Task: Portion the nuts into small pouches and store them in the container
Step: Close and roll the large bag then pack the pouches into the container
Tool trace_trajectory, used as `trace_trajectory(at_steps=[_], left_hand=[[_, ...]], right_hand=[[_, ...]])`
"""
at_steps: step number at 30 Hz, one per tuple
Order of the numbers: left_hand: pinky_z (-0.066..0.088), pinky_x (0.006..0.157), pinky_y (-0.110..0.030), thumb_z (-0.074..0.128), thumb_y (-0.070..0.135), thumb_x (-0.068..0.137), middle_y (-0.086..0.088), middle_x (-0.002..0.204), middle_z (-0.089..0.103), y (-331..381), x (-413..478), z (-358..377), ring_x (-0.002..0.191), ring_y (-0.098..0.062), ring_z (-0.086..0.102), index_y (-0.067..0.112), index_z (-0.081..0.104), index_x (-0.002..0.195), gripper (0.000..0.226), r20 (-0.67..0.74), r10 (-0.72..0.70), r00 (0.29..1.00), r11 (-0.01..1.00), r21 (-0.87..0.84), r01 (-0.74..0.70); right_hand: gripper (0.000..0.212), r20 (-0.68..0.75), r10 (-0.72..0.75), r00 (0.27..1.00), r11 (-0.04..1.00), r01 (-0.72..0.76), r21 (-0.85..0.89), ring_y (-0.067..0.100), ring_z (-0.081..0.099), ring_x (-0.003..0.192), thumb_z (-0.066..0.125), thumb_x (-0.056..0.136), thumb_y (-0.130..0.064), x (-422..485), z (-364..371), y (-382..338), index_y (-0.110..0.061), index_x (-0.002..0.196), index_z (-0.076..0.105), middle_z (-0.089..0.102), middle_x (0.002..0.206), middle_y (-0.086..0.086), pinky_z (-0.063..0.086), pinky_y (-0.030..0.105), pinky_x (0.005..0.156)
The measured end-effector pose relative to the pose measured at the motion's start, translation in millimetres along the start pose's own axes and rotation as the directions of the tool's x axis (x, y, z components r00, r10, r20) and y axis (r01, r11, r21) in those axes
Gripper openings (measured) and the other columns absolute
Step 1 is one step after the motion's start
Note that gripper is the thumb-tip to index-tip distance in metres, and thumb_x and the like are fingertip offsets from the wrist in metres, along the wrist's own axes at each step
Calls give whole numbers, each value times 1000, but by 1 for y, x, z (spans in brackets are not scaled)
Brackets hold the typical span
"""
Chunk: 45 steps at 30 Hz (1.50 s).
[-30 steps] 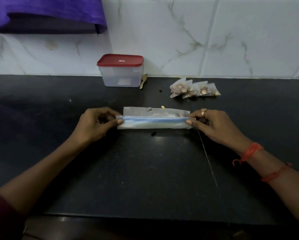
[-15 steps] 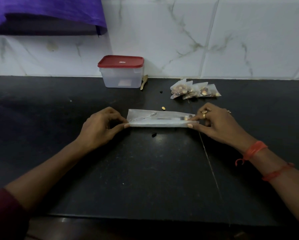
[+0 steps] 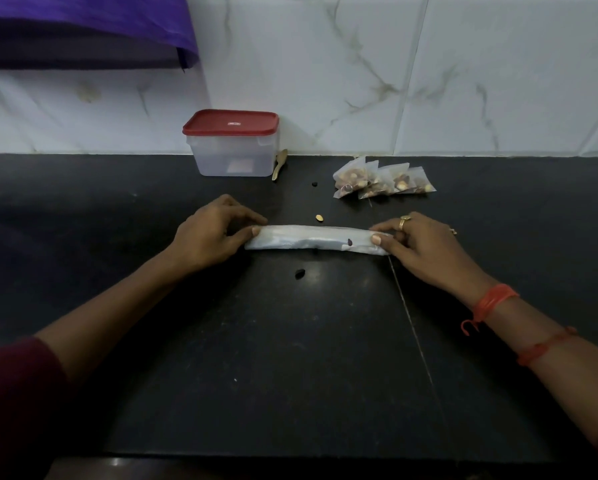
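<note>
Head view: At the centre of the frame, a person's two hands pinch the ends of a rolled plastic bag (image 3: 316, 239) lying flat on a dark counter (image 3: 290, 358). The likeliest slip from here is the roll springing open if either pinch slackens, since thin plastic seems unlikely to keep a fold by itself; a dark speck showing through the film right of centre could be a leftover nut that spills out if it does. Three loose nuts, one tan (image 3: 320, 218) just above the roll, one dark (image 3: 300, 273) just below it and one dark (image 3: 314, 184) further up, could be brushed off the counter by a sweeping wrist.

The left hand (image 3: 211, 233) comes in from lower left, knuckles up, thumb and curled fingers closed on the roll's left end. The right hand (image 3: 418, 244), wearing a ring and with red threads at the wrist, reaches from lower right, thumb on top and fingers folded over the right end.

The filled pouches (image 3: 382, 180) sit in a cluster at upper right, well apart from the container (image 3: 233, 143) at upper centre, whose red lid is shut. A small spoon (image 3: 279, 164) leans just beside it.
</note>
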<state>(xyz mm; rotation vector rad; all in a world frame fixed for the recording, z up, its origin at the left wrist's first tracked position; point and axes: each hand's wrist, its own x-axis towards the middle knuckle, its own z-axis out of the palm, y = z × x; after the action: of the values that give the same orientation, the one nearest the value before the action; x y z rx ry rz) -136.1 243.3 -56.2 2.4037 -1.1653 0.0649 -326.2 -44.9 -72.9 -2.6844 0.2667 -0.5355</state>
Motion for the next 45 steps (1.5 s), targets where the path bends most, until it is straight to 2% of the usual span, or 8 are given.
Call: trace_trajectory(at_steps=[7, 12, 19, 23, 26, 30, 35, 45], left_hand=[[55, 85, -26, 68, 31, 89, 12, 106, 68, 1, 5, -1, 97, -5, 64, 30, 68, 99, 11, 84, -16, 996, 949, -313, 42], [56, 75, -16, 75, 24, 82, 8, 97, 72, -1, 12, -5, 92, -1, 68, 25, 70, 105, 24, 18, -66, 998, 862, -503, 66], [49, 68, -17, 73, 27, 85, 22, 89, 65, 4, 68, -18, 79, 0, 64, 37, 70, 98, 17, -138, 21, 990, 985, -167, -44], [50, 60, -30, 71, 34, 88, 10, 94, 70, 8, 111, -18, 70, -9, 62, 31, 76, 98, 12, -340, 199, 919, 968, 215, -130], [50, 64, -32, 63, 33, 94, 4, 92, 71, 11, 147, -14, 78, -21, 62, 27, 75, 102, 16, -316, 338, 887, 836, 533, -128], [40, 79, -35, 59, 20, 92, -2, 97, 69, 14, 190, 2, 92, -27, 59, 17, 66, 99, 11, -122, 439, 890, 497, 858, -128], [40, 81, -36, 56, 17, 96, -7, 107, 66, 19, 235, 35, 95, -26, 62, 12, 61, 110, 15, 63, 305, 950, 318, 934, -164], [40, 58, -34, 54, 9, 98, -11, 96, 68, 6, 276, 62, 85, -29, 68, 9, 62, 101, 9, 25, 172, 985, 489, 866, -108]], right_hand=[[13, -63, 22, 998, 998, -18, 57, 0, 57, 79, 68, 93, -34, 1, -2, 4, -30, 104, 73, 62, 94, -8, 45, 29, 76], [7, -83, 56, 995, 974, -36, 222, -1, 69, 81, 73, 90, -31, 10, -11, 5, -29, 96, 76, 75, 91, -13, 49, 11, 76], [20, -88, -1, 996, 993, 11, 116, 2, 68, 77, 80, 84, -28, 79, -46, 18, -30, 103, 78, 72, 82, -14, 43, 0, 68], [12, -177, 9, 984, 1000, -10, -7, 0, 67, 73, 84, 79, -28, 127, -52, 33, -31, 89, 80, 67, 74, -18, 44, 16, 68], [6, -245, 35, 969, 994, -58, -87, 9, 66, 73, 82, 78, -30, 161, -48, 47, -32, 82, 78, 67, 70, -12, 50, 29, 68], [5, -286, 41, 957, 982, -92, -164, 15, 61, 68, 82, 76, -25, 203, -36, 67, -26, 76, 77, 53, 59, -21, 51, 31, 69], [6, -206, 26, 978, 944, -92, -318, 22, 68, 86, 80, 78, -19, 241, -17, 91, -25, 79, 78, 72, 79, -9, 53, 33, 73], [15, -27, 61, 998, 942, -67, -328, 22, 69, 80, 85, 71, -9, 278, 5, 110, -19, 71, 75, 74, 79, 0, 58, 35, 76]])
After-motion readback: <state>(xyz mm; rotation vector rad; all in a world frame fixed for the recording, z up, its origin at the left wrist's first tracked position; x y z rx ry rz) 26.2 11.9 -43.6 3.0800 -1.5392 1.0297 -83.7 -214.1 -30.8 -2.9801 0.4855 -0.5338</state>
